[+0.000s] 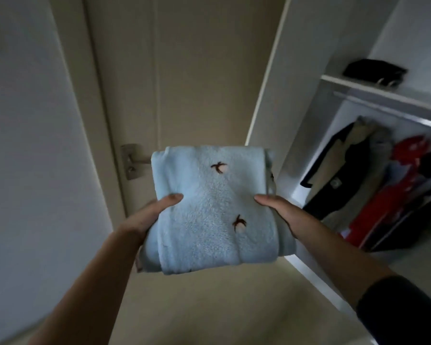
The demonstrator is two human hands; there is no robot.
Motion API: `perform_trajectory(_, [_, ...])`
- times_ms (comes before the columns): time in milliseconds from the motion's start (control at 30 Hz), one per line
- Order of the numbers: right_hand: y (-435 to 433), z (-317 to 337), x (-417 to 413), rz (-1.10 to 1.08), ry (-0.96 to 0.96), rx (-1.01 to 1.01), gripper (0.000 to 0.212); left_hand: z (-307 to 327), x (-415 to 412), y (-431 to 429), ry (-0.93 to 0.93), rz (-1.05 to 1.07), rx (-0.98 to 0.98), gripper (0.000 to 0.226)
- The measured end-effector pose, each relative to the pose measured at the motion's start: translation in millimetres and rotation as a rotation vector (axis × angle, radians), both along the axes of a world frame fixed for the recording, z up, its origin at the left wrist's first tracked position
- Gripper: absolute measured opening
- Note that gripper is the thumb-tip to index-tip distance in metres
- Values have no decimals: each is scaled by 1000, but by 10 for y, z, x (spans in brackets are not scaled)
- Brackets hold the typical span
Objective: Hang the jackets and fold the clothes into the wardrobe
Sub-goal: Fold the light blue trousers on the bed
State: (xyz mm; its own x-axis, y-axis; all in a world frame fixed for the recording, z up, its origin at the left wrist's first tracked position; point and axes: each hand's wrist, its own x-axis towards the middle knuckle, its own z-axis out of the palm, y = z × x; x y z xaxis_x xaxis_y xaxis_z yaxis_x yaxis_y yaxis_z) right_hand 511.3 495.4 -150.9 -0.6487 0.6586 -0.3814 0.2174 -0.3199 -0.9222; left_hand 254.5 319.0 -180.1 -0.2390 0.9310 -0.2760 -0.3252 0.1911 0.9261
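From the head camera, we are holding a folded light-blue fleece garment (214, 207) at frame centre, our left hand (144, 217) and right hand (284, 215) clamping its two sides, while the open wardrobe (306, 100) with hanging jackets (373, 180) is sitting at the right edge.

I face a closed cream door (184, 70) with a metal handle (132, 161), a pale wall (23, 145) to my left, beige floor (209, 307) below, in dim light.
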Motion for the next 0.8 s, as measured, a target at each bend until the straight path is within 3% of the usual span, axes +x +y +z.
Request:
perform_trajectory(100, [299, 36, 368, -127, 45, 30, 57, 86, 109, 690, -9, -154, 49, 61])
perform_trajectory(433, [1107, 247, 906, -595, 104, 155, 53, 531, 386, 2715, -8, -541, 16, 51])
perform_trajectory(567, [1537, 396, 1168, -698, 97, 222, 94, 729, 640, 3499, -37, -611, 64, 60])
perform_trajectory(633, [1829, 471, 1344, -742, 107, 257, 103, 827, 817, 3897, -11, -662, 100, 63])
perform_trajectory(700, [2167, 550, 1538, -787, 105, 288, 97, 935, 1019, 4299, 21, -688, 130, 68])
perform_trajectory(800, [2751, 665, 1838, -831, 145, 312, 60, 1092, 1351, 4942, 79, -711, 177, 73])
